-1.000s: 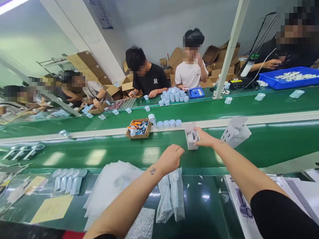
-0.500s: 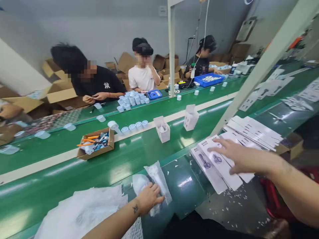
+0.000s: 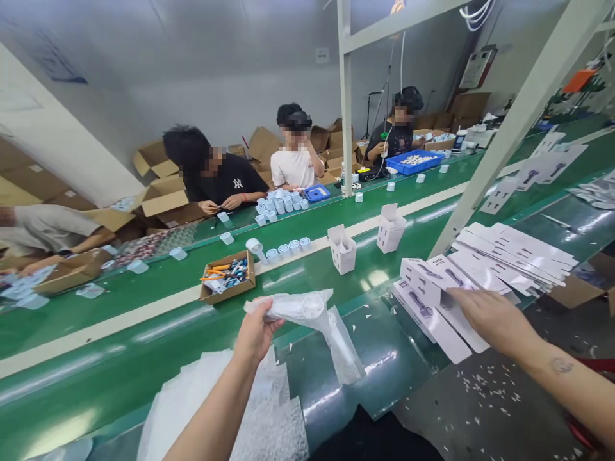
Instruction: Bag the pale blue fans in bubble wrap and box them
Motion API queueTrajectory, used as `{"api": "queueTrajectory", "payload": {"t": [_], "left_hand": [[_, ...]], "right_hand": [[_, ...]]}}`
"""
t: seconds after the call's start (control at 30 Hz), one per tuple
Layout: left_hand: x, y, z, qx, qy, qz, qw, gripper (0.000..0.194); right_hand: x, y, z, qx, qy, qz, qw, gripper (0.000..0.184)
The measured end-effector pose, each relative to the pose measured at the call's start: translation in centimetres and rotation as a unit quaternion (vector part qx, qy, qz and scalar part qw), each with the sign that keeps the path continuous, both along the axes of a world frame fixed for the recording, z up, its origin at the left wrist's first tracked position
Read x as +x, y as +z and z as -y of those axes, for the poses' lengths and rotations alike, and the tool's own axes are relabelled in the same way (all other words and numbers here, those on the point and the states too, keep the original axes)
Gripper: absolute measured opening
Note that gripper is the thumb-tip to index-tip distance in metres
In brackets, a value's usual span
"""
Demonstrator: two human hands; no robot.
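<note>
My left hand point(image 3: 255, 331) is closed round a clear plastic bag point(image 3: 300, 307) with a pale object inside, lifted above the bench. Another clear bag point(image 3: 346, 349) lies just below it. My right hand point(image 3: 490, 317) rests with fingers stretched on a stack of flat white printed cartons point(image 3: 432, 307) at the right. Two folded-up white boxes point(image 3: 343, 248) point(image 3: 390, 228) stand open on the green conveyor belt point(image 3: 144, 282) beyond.
A cardboard tray of tools point(image 3: 227, 279) and a row of small white caps point(image 3: 288, 248) sit on the belt's white strip. Bubble-wrap sheets point(image 3: 259, 416) lie by my left arm. Several people work across the belt. A slanted metal post point(image 3: 509, 134) rises at the right.
My left hand has lifted a bagged item off the bench. My right hand moved slightly along the flat cartons. The view has shifted a little to the left.
</note>
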State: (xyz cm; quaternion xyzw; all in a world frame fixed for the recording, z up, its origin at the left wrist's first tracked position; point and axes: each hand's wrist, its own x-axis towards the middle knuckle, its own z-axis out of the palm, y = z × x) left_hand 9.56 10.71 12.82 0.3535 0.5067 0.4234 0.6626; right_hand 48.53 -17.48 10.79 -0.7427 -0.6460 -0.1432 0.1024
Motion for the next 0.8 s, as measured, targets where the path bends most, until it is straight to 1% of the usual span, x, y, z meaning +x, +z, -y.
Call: {"api": "queueTrajectory", "payload": {"t": [0.07,0.1,0.13,0.17,0.2,0.23,0.3,0.37,0.47,0.53,0.57,0.6,0.63,0.67,0.7,0.73,0.77,0.8], "left_hand": [[0.1,0.8,0.6,-0.028,0.022,0.069,0.997,0.009],[0.3,1.1,1.0,-0.04,0.02,0.094,0.995,0.008],[0.8,1.3,1.4,-0.049,0.012,0.114,0.992,0.008],[1.4,1.4,1.9,-0.053,-0.001,0.131,0.99,0.009],[2.2,1.5,2.3,-0.052,-0.017,0.145,0.988,0.011],[3.0,1.4,2.7,-0.046,-0.034,0.155,0.986,0.014],[4.9,1.0,3.3,-0.017,-0.068,0.161,0.985,0.023],[6.6,0.2,3.7,0.029,-0.105,0.145,0.983,0.032],[7.9,-1.3,3.8,0.085,-0.15,0.092,0.981,0.041],[7.9,-2.0,3.9,0.112,-0.181,0.036,0.976,0.04],[7.8,-2.1,4.1,0.139,-0.198,-0.003,0.97,0.038],[7.7,-2.1,4.4,0.186,-0.218,-0.053,0.957,0.035],[7.6,-1.8,4.9,0.252,-0.236,-0.113,0.932,0.032],[7.5,-1.3,5.4,0.328,-0.252,-0.179,0.893,0.029],[7.6,-0.8,6.0,0.403,-0.266,-0.246,0.841,0.028],[7.7,-0.1,6.6,0.464,-0.282,-0.311,0.78,0.026],[7.9,0.5,7.1,0.504,-0.304,-0.371,0.718,0.025],[8.1,1.1,7.6,0.522,-0.328,-0.426,0.662,0.023]], "right_hand": [[-1.7,3.4,-3.1,0.05,0.004,0.002,0.999,0.039],[-2.8,4.7,-5.0,0.068,0.009,-0.006,0.998,0.037],[-4.0,5.4,-6.9,0.072,0.015,-0.023,0.997,0.035],[-5.2,5.7,-8.7,0.063,0.02,-0.051,0.996,0.035],[-6.4,5.5,-10.5,0.043,0.02,-0.097,0.994,0.034],[-7.4,4.9,-12.1,0.017,0.017,-0.155,0.988,0.032],[-9.0,2.8,-14.6,-0.03,0.007,-0.27,0.962,0.027],[-10.0,0.3,-15.9,-0.054,0.001,-0.345,0.937,0.025],[-10.7,-2.8,-16.0,-0.043,-0.01,-0.405,0.913,0.026],[-11.0,-4.2,-15.5,-0.024,-0.021,-0.444,0.895,0.036],[-11.2,-4.7,-15.1,-0.022,-0.023,-0.468,0.883,0.042],[-11.3,-5.1,-14.8,-0.033,-0.023,-0.506,0.862,0.045],[-11.5,-5.5,-14.4,-0.054,-0.027,-0.559,0.827,0.046],[-11.5,-5.8,-14.1,-0.079,-0.036,-0.617,0.782,0.045],[-11.5,-6.0,-13.8,-0.1,-0.048,-0.67,0.734,0.043],[-11.3,-6.1,-13.6,-0.114,-0.063,-0.71,0.692,0.042],[-11.1,-6.2,-13.4,-0.118,-0.078,-0.733,0.665,0.042],[-10.9,-6.2,-13.3,-0.113,-0.089,-0.739,0.658,0.042]]}}
